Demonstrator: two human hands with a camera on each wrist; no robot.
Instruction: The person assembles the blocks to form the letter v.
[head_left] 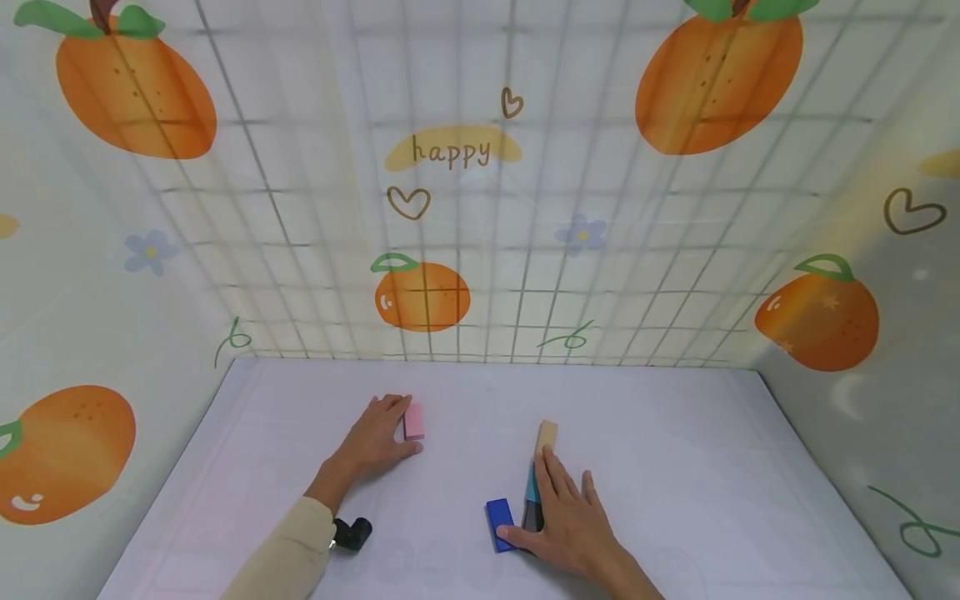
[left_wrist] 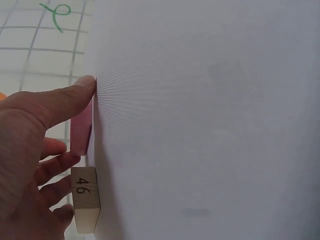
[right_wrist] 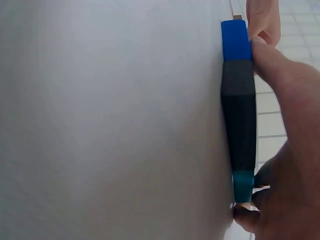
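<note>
My left hand (head_left: 378, 437) is at a pink block (head_left: 414, 421) on the white table, its thumb near one end and fingertips near the other. In the left wrist view, a pale wooden block (left_wrist: 84, 192) marked 46 stands by the lower fingers; the hand hides it in the head view. My right hand (head_left: 573, 521) lies along several blocks, fingers extended and spread. Its thumb touches a blue block (head_left: 498, 521). Beside the fingers show a dark block (head_left: 532, 515), a teal block (head_left: 533, 483) and a pale wooden block (head_left: 547, 435), partly covered.
The white table (head_left: 675, 450) meets a curtain (head_left: 480, 250) printed with oranges and hearts at its back and sides. A wire grid shows behind the curtain. A black wrist device (head_left: 352, 533) sits at the left sleeve (head_left: 288, 554).
</note>
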